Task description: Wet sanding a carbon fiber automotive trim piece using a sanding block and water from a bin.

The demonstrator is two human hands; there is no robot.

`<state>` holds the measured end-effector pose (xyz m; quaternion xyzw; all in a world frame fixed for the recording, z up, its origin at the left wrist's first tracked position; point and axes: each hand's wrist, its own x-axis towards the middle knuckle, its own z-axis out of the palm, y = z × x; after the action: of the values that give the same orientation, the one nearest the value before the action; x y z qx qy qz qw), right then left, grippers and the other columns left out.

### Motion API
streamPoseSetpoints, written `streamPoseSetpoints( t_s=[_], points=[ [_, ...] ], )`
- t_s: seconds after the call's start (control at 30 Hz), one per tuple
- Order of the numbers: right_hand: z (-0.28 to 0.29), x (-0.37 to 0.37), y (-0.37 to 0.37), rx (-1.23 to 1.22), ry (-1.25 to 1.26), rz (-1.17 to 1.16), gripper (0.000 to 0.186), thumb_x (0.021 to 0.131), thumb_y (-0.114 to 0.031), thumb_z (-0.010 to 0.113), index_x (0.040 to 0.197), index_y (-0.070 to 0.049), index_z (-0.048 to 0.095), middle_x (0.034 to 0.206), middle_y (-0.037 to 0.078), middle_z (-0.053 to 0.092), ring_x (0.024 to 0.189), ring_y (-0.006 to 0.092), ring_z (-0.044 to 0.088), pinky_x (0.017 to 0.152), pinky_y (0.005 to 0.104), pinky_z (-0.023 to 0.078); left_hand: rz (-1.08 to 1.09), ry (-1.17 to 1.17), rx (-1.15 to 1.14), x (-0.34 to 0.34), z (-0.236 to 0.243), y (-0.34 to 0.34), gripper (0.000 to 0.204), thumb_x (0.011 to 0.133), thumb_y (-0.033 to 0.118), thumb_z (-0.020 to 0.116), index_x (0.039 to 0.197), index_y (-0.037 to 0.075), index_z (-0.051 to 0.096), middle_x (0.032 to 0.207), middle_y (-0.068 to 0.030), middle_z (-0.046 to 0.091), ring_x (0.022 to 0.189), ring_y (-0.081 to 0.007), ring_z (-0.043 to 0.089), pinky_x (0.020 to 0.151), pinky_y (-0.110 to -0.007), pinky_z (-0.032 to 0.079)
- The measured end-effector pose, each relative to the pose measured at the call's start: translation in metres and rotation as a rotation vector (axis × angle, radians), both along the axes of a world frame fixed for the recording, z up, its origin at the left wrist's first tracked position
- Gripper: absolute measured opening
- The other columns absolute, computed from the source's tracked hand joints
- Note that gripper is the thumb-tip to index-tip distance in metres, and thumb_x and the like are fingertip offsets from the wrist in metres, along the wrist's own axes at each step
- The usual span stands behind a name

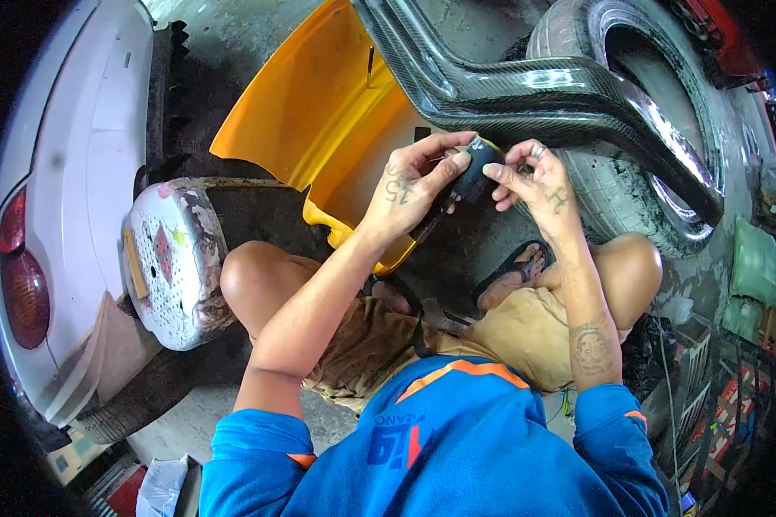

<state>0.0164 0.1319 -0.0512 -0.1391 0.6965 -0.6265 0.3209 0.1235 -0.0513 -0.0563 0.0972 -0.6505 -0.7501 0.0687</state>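
a small dark piece [472,179] with a thin yellowish edge along its top is held up in front of the seated person, above the gap between the knees and, in this view, just right of the yellow panel [319,112]. the left hand [416,183] is clamped on it, thumb laid across the near face and fingers bent round its upper left side. the right hand [528,179] comes in from the other side with its thumb tip at the piece's right edge and its other fingers curled and a little spread; the fisheye view is coarse here, so i can't tell whether those fingers grip anything behind it. the yellow panel stands on the floor ahead, its broad flap leaning to the left. a glossy black bent part [526,90] with a woven pattern runs from the top edge down to the right, across a dusty tyre [599,194]. at the left, beside a white car [78,129] with a red tail light [26,302], is a worn white stool [181,276] with a perforated top, and a wooden strip [135,264] lies near its left edge. a pale green packet [757,263] sits far right.
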Motion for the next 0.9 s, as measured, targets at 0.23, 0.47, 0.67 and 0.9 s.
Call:
streamPoseSetpoints(
  t_s=[0.23, 0.47, 0.67, 0.9],
  points=[
    [0.003, 0.005, 0.000, -0.180, -0.281, 0.055, 0.022, 0.092, -0.014, 0.073, 0.105, 0.001, 0.063, 0.096, 0.009, 0.069, 0.082, 0.0170, 0.072, 0.067, 0.0303, 0.064, -0.029, -0.078, -0.012, 0.001, 0.003, 0.002, 0.034, 0.098, 0.016, 0.066, 0.128, 0.002, 0.064, 0.094, 0.0019, 0.065, 0.088, -0.0062, 0.059, 0.082, -0.023, 0.049],
    [-0.007, -0.002, 0.004, -0.210, -0.242, 0.022, 0.019, 0.094, -0.012, 0.071, 0.105, 0.001, 0.064, 0.097, 0.010, 0.071, 0.083, 0.0178, 0.071, 0.073, 0.0332, 0.064, 0.013, -0.040, -0.086, -0.001, 0.003, 0.004, 0.034, 0.100, 0.018, 0.064, 0.128, 0.000, 0.063, 0.101, -0.0011, 0.068, 0.093, -0.0085, 0.061, 0.086, -0.024, 0.049],
    [0.002, -0.002, 0.005, -0.294, -0.285, 0.022, 0.018, 0.093, -0.011, 0.071, 0.105, 0.001, 0.064, 0.097, 0.012, 0.072, 0.082, 0.0173, 0.071, 0.075, 0.0330, 0.063, 0.128, -0.083, -0.161, -0.004, -0.001, -0.009, 0.036, 0.104, 0.025, 0.056, 0.127, -0.001, 0.063, 0.110, -0.0067, 0.070, 0.102, -0.0122, 0.062, 0.093, -0.028, 0.048],
    [-0.006, 0.000, 0.005, -0.250, -0.202, 0.023, 0.019, 0.093, -0.010, 0.071, 0.107, 0.001, 0.063, 0.095, 0.009, 0.070, 0.082, 0.0156, 0.070, 0.075, 0.0322, 0.063, -0.010, -0.082, -0.129, 0.001, 0.003, 0.013, 0.045, 0.096, 0.021, 0.069, 0.135, 0.001, 0.057, 0.110, -0.0056, 0.065, 0.104, -0.0124, 0.060, 0.093, -0.029, 0.047]
  ],
)
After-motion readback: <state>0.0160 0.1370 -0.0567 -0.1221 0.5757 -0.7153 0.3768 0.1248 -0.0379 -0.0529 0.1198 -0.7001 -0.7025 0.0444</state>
